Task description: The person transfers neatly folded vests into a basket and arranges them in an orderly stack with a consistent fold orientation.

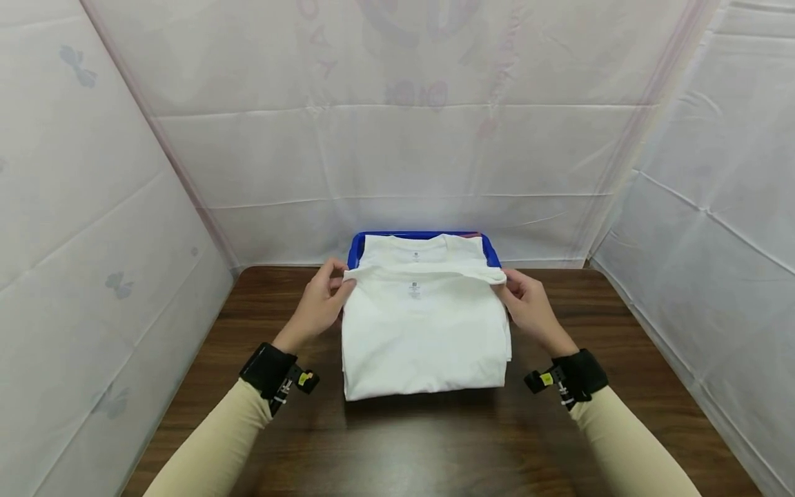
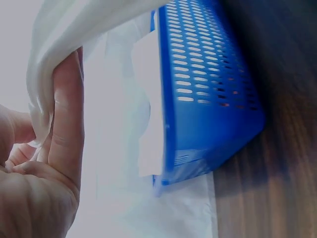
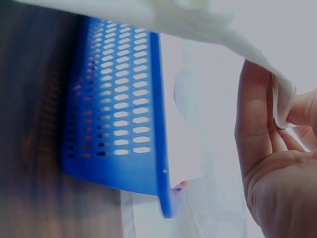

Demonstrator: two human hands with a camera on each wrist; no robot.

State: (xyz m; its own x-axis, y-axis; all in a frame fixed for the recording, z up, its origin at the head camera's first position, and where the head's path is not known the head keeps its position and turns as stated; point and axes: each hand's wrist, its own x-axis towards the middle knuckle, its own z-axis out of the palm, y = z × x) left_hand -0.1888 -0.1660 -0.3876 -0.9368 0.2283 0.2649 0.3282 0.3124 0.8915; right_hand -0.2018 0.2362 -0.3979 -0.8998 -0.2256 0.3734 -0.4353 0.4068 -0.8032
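A folded white T-shirt (image 1: 425,338) hangs between both hands, its neck label facing up in the head view. My left hand (image 1: 319,300) pinches its far left corner between thumb and fingers. At the far right corner my right hand (image 1: 528,304) pinches the cloth in the same way. Behind it stands a blue perforated basket (image 2: 198,99), and the wrist views show the held shirt raised above the rim. Another white shirt (image 1: 422,250) with a neck label lies in the basket, its upper part showing past the held one. The basket's near side is hidden in the head view.
The basket stands at the back of a dark wooden table (image 1: 410,442), close to the white cloth wall (image 1: 397,159). More white sheeting rises at left and right. A small reddish thing (image 1: 470,235) shows at the basket's back right rim.
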